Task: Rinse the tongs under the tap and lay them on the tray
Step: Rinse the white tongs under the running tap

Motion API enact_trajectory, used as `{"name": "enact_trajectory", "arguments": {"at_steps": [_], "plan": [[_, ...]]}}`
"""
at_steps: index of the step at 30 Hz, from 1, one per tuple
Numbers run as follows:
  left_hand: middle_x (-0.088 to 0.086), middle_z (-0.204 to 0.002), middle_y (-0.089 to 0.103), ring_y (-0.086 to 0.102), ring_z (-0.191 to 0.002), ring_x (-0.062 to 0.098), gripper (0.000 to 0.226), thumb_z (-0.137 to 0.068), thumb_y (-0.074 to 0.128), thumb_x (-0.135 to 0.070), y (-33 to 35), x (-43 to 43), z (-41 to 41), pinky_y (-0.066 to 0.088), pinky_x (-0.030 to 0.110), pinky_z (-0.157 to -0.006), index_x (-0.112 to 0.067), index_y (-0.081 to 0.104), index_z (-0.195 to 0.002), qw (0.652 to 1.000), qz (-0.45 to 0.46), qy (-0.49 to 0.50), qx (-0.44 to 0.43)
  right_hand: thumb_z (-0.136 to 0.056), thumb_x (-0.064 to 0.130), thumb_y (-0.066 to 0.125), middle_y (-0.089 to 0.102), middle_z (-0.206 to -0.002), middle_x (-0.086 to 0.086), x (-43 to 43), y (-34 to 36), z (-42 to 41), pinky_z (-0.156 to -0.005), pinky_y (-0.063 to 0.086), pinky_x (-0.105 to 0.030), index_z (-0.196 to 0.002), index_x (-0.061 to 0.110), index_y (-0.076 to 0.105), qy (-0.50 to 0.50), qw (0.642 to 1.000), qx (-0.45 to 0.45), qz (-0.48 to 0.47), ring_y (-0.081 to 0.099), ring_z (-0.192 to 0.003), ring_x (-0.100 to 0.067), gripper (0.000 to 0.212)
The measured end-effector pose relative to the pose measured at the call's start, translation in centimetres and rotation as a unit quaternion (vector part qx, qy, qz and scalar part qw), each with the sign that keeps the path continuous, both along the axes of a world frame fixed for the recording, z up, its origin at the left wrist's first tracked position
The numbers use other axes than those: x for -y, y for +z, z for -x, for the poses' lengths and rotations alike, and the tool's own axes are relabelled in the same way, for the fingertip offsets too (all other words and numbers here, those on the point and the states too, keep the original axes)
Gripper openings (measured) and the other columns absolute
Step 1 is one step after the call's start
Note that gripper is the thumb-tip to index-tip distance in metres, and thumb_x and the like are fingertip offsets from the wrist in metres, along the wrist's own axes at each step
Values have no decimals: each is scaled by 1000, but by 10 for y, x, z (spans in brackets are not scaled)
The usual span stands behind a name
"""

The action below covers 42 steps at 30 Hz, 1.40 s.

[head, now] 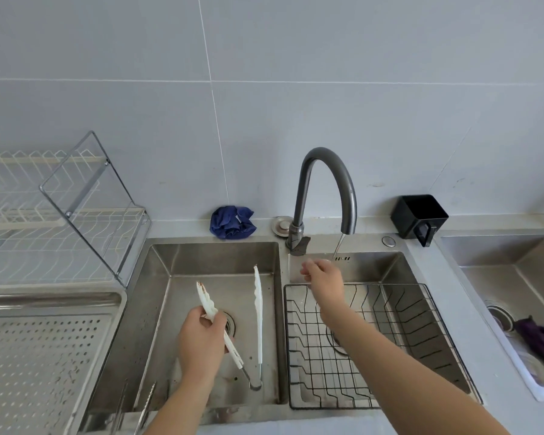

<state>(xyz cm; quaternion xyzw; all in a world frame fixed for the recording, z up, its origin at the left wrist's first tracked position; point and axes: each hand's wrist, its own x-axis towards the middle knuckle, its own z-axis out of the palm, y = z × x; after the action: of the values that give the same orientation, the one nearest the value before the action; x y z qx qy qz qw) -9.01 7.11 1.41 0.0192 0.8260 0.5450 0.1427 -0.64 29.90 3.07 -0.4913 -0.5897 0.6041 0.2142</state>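
One arm of the tongs (258, 309) is gripped by the left hand (201, 340) over the sink (157, 277), likely for rinsing; right hand (322, 277) by the running tap (327, 158), fingers unclear.

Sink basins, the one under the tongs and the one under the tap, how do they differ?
The left basin has no rack, just the tongs held over it; the tap basin holds a black wire rack. Water from the tap falls toward the tap basin only. Both are stainless steel.
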Motion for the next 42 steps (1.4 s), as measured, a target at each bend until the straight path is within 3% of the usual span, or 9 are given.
{"name": "enact_trajectory", "arguments": {"at_steps": [5, 8, 12, 19, 23, 29, 32, 35, 42], "plan": [[1, -78, 65, 70, -67, 25, 18, -86, 75, -28, 12, -15, -7, 62, 50, -60, -33, 57, -86, 999, -6, -33, -15, -103, 55, 49, 78, -104, -4, 61, 8, -27, -87, 59, -33, -114, 24, 70, 116, 989, -46, 77, 71, -100, -13, 39], [-5, -68, 60, 63, -59, 17, 24, -81, 79, -37, 21, -24, -19, 55, 41, -53, -29, 58, -88, 993, 28, -83, -84, -100, 40, 65, 72, -109, -18, 76, 11, -29, -84, 62, -43, -122, 18, 59, 162, 986, -1, 36, 70, -91, -20, 32], [-5, -60, 55, 56, -55, 14, 31, -76, 81, -43, 32, -36, -40, 40, 31, -48, -30, 55, -84, 974, 21, -165, -153, -95, 14, 63, 71, -78, -13, 80, 10, -30, -73, 59, -45, -91, 6, 66, 81, 995, 49, -11, 66, -73, -21, 10], [-29, -116, 53, 54, -107, -12, 63, -65, 68, -63, 5, -45, -60, 47, 15, -83, -52, 42, -122, 945, 50, -314, -75, -101, 12, 62, 73, -73, -3, 49, -5, -42, -58, 54, -21, -100, -1, 70, 37, 994, -50, 90, 69, -64, -11, 15], [-12, -85, 74, 70, -74, 9, 37, -88, 72, -27, -12, -51, -65, 59, 46, -79, -43, 62, -119, 965, 17, -258, 53, -100, 7, 61, 73, -86, -15, 35, -13, -43, -63, 57, -27, -106, -5, 68, 88, 975, -111, 168, 71, -75, -21, 16], [-6, -76, 71, 66, -67, 6, 32, -92, 67, -23, -14, -53, -72, 48, 16, -60, -53, 63, -103, 973, 74, -215, -39, -108, 34, 52, 76, -92, -14, 6, -13, -40, -73, 63, -39, -110, 6, 71, 21, 968, -156, 196, 74, -82, -28, 33], [-2, -81, 69, 65, -73, 10, 28, -93, 68, -23, -13, -52, -70, 44, 16, -62, -44, 66, -111, 966, 98, -234, -55, -107, 41, 51, 77, -89, -20, -3, -11, -32, -59, 61, -33, -98, 7, 73, 6, 987, -101, 129, 76, -77, -29, 41], [-4, -82, 66, 63, -73, 12, 26, -92, 69, -20, -10, -50, -69, 41, 16, -63, -36, 69, -113, 959, 104, -254, -65, -106, 31, 54, 73, -89, -26, -4, -14, -22, -61, 65, -47, -91, 0, 71, 12, 997, -37, 60, 74, -79, -39, 38], [12, -68, 64, 59, -57, 9, 31, -90, 69, -21, 2, -47, -57, 49, 30, -61, -46, 70, -73, 969, 69, -238, -17, -101, 8, 54, 72, -74, -2, 0, -22, -21, -65, 66, -45, -94, 10, 74, 43, 997, -40, 51, 71, -69, -18, 22]]}}
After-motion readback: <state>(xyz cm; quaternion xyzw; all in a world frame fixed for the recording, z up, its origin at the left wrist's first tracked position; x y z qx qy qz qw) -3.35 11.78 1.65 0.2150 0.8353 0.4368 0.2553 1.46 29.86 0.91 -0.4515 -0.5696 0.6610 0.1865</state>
